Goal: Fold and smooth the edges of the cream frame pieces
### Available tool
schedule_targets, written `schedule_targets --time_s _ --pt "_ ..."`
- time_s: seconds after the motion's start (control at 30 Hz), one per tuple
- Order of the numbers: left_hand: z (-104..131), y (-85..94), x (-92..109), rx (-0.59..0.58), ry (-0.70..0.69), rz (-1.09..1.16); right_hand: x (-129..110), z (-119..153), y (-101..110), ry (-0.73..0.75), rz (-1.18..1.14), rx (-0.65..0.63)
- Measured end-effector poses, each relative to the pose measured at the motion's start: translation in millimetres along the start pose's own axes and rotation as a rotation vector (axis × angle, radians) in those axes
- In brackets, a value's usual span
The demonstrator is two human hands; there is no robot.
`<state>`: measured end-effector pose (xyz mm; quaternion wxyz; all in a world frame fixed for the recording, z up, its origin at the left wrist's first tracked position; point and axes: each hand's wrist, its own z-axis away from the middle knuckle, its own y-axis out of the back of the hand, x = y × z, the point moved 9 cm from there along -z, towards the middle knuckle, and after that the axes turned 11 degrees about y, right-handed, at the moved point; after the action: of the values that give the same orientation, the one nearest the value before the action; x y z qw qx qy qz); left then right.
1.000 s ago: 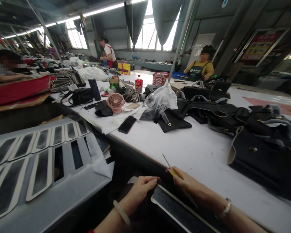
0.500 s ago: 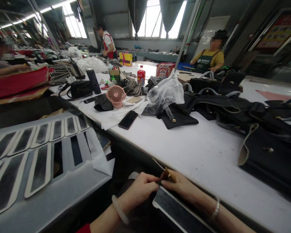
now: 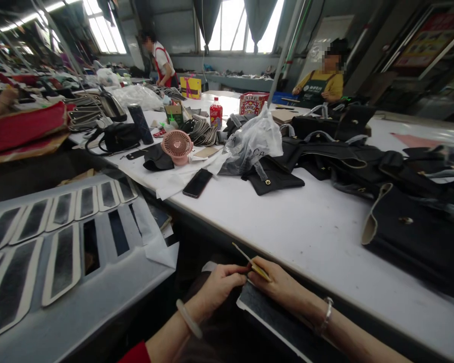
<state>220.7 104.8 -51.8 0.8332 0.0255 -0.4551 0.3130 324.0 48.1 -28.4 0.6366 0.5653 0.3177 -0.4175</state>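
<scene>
My right hand (image 3: 280, 288) grips a thin yellow-handled tool (image 3: 249, 262) whose tip points up and left. Below it lies a dark strip with a white border (image 3: 272, 322), resting on my lap just under the table's near edge. My left hand (image 3: 219, 286) pinches the near end of that strip, its fingertips touching my right hand's fingers. A pale bangle sits on my left wrist, a metal bracelet on my right.
The white table (image 3: 287, 222) carries black bags (image 3: 412, 237), a black pouch (image 3: 272, 181), a plastic bag (image 3: 253, 143), a phone (image 3: 197, 182) and a pink fan (image 3: 177, 146). A grey board (image 3: 98, 297) at left holds several bordered strips. Two people work at the far end.
My hands came together, fingertips now touching at the strip's end. The tool tilted from upright to lean left. The view shifted slightly.
</scene>
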Motion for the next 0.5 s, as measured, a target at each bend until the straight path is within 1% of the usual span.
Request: schedule_targets --time_s 0.07,0.1,0.17,0.2,0.23,0.27,0.3,0.33,0.37,0.4,0.43,0.47,0.5 --pt "-1.4 10.5 -24.1 0.052 0.041 0.129 -1.3 4.9 8.6 -0.032 0.046 0.065" --pt "-1.4 18.0 -40.5 0.104 0.072 0.194 -2.5 9.0 14.8 -0.054 0.072 0.1" --pt "1.1 33.1 -80.5 0.227 0.174 0.315 -7.2 20.1 29.1 -0.099 0.106 0.149" --pt "3.5 37.6 -102.4 0.275 0.251 0.37 -11.1 26.8 37.0 -0.113 0.098 0.167" --pt "6.2 38.6 -123.5 0.3 0.338 0.422 -15.7 34.3 45.3 -0.121 0.073 0.187" --pt "8.8 35.8 -142.2 0.3 0.427 0.47 -20.5 42.6 54.1 -0.127 0.038 0.216" --pt "11.0 29.9 -156.7 0.279 0.505 0.513 -24.5 51.8 62.5 -0.135 -0.008 0.251" --pt "12.1 21.9 -166.6 0.244 0.565 0.553 -26.8 62.2 69.5 -0.153 -0.067 0.293" --pt "12.0 12.5 -171.5 0.201 0.602 0.589 -26.8 73.5 73.7 -0.187 -0.136 0.339" --pt "10.5 2.8 -172.4 0.156 0.617 0.623 -24.6 85.6 73.8 -0.231 -0.211 0.378" --pt "7.9 -6.8 -170.3 0.114 0.616 0.655 -21.2 97.5 69.1 -0.277 -0.293 0.41" --pt "4.6 -15.6 -166.5 0.081 0.606 0.686 -16.9 108.8 58.9 -0.322 -0.38 0.429" --pt "0.9 -23.1 -162.5 0.061 0.593 0.716 -12.4 119.1 44.4 -0.362 -0.469 0.443"
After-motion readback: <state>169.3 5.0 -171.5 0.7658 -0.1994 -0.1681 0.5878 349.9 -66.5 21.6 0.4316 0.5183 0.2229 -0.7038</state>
